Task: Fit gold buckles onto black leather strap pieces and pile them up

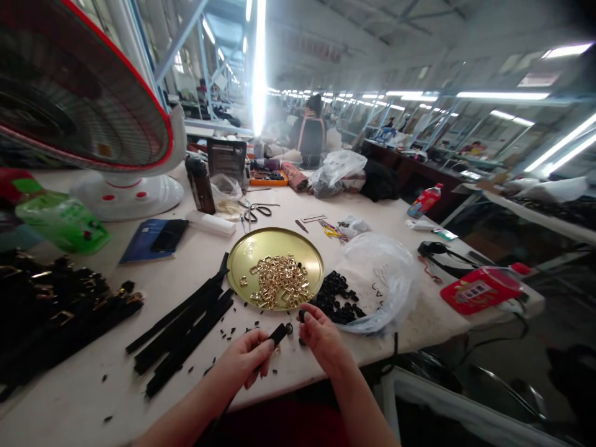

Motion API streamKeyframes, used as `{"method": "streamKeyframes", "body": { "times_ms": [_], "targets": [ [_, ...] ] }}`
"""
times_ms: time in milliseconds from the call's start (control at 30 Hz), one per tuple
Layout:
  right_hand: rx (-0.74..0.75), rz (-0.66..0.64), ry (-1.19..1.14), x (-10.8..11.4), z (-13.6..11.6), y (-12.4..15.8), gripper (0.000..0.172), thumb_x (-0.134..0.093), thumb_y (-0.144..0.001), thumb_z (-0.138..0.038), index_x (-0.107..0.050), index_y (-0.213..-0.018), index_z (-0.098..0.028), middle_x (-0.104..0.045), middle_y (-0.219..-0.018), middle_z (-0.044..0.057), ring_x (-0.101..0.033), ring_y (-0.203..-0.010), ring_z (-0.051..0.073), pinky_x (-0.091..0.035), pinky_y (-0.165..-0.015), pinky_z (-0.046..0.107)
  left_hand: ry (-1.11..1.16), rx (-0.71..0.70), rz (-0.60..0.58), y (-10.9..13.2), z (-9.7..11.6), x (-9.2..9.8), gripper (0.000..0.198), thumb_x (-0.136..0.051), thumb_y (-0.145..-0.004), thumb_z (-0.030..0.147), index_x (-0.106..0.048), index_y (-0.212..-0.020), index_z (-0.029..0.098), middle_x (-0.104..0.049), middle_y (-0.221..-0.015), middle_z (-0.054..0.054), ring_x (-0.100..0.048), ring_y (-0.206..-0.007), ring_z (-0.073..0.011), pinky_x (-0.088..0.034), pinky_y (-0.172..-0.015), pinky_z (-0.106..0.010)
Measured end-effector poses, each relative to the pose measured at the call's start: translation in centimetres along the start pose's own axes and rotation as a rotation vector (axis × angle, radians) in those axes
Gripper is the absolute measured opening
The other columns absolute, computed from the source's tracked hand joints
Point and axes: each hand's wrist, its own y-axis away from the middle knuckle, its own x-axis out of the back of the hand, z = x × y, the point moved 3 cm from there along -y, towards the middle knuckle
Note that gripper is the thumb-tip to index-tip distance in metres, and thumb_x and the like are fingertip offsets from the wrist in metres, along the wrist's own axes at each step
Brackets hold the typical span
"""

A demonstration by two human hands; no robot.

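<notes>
My left hand [251, 355] is closed on a black strap [280, 333], whose end points towards my right hand. A small dark ring [289, 328] shows at that end. My right hand [322, 336] pinches a small black piece [302, 316] between thumb and fingertips; its exact shape is partly hidden. Just beyond both hands lies a round gold tray [242, 248] with a heap of gold metal buckles [282, 279]. To its right, small black loops [338, 295] spill from a clear plastic bag [391, 279].
Flat black straps [186, 329] lie left of the tray, beside a pile of buckled straps [60, 310]. A fan [125, 192] stands behind. Scissors [258, 212], yellow-handled pliers [331, 231] and a red jug [482, 288] are on the table. A person [311, 133] is farther back.
</notes>
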Motion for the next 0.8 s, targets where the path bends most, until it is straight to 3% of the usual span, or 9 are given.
{"method": "streamKeyframes", "body": {
  "times_ms": [100,167,300,500,700,800],
  "targets": [
    [-0.098,-0.045,-0.379,-2.3,0.1,1.7,0.036,-0.071,-0.062,-0.028,-0.06,-0.095,-0.019,-0.062,-0.074,-0.001,-0.052,-0.054,0.006,-0.043,-0.055,0.019,0.001,-0.048,-0.001,0.7,1.3,0.2,0.033,-0.053,-0.068,0.049,-0.043,-0.072,0.018,-0.046,-0.047,0.01,-0.027,-0.032,-0.0019,-0.015,-0.034,-0.016],
    [-0.09,-0.033,-0.439,-3.7,0.2,2.4,0.03,-0.07,-0.063,-0.024,-0.062,-0.091,-0.019,-0.063,-0.075,0.0,-0.051,-0.054,0.005,-0.042,-0.053,0.017,0.012,-0.058,-0.03,1.2,1.6,0.6,0.033,-0.054,-0.068,0.049,-0.043,-0.071,0.018,-0.046,-0.046,0.009,-0.027,-0.033,-0.002,-0.016,-0.035,-0.016],
    [0.051,-0.002,-0.276,-6.2,0.3,2.9,0.021,-0.068,-0.064,-0.021,-0.061,-0.084,-0.02,-0.065,-0.084,0.001,-0.057,-0.065,0.01,-0.046,-0.061,0.022,0.048,-0.069,-0.044,1.3,1.5,2.4,0.035,-0.054,-0.067,0.051,-0.044,-0.072,0.017,-0.046,-0.045,0.009,-0.027,-0.032,-0.0023,-0.015,-0.034,-0.016],
    [0.142,0.019,-0.04,-9.3,0.5,2.7,0.015,-0.062,-0.072,-0.029,-0.06,-0.083,-0.018,-0.064,-0.1,0.005,-0.059,-0.085,0.016,-0.046,-0.08,0.032,0.025,-0.108,0.065,1.0,0.4,5.5,0.033,-0.052,-0.068,0.05,-0.044,-0.07,0.018,-0.044,-0.043,0.009,-0.028,-0.032,-0.0032,-0.019,-0.034,-0.016],
    [0.192,0.131,-0.036,-10.0,0.9,2.4,0.028,-0.066,-0.069,-0.03,-0.058,-0.094,-0.021,-0.065,-0.096,0.004,-0.06,-0.088,0.017,-0.048,-0.08,0.034,-0.038,-0.185,0.044,0.3,-0.2,6.4,0.03,-0.049,-0.07,0.047,-0.047,-0.069,0.017,-0.044,-0.043,0.009,-0.03,-0.033,-0.0048,-0.021,-0.036,-0.018],
    [0.222,0.157,0.073,-9.7,1.1,2.5,0.026,-0.064,-0.071,-0.032,-0.06,-0.093,-0.02,-0.066,-0.094,0.005,-0.061,-0.084,0.017,-0.049,-0.076,0.033,-0.128,-0.229,0.035,0.2,0.0,6.4,0.026,-0.048,-0.072,0.042,-0.049,-0.066,0.016,-0.043,-0.043,0.008,-0.034,-0.038,-0.0066,-0.026,-0.04,-0.018]
  ]
}}
